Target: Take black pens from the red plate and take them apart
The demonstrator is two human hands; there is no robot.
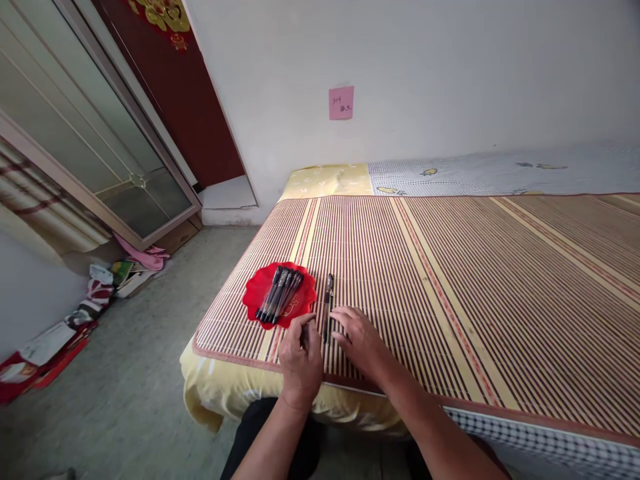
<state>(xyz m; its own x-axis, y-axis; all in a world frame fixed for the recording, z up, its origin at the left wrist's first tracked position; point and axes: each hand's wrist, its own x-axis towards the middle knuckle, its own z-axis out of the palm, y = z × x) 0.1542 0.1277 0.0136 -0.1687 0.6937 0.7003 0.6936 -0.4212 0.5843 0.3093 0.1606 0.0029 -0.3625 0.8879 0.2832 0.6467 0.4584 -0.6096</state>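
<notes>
A black-capped pen [327, 303] with a clear barrel lies lengthwise on the striped bamboo mat [370, 267], between my two hands. To its left, a red scalloped plate [254, 288] holds several similar pens [281, 293] bunched side by side, caps pointing away from me. My left hand [301, 353] rests just in front of the plate, left of the single pen. Its fingers are bent, with a dark gap between thumb and forefinger, and no held thing shows. From the right, my right hand [361, 339] reaches toward the pen, fingers apart and holding nothing, fingertips close beside the barrel.
The mat covers a bed with a yellow sheet [225, 383] hanging over its front edge. A pink note [341, 103] is stuck on the white wall behind. At left stand a glass-paneled door [115, 127] and floor clutter, including a pink cloth [143, 255].
</notes>
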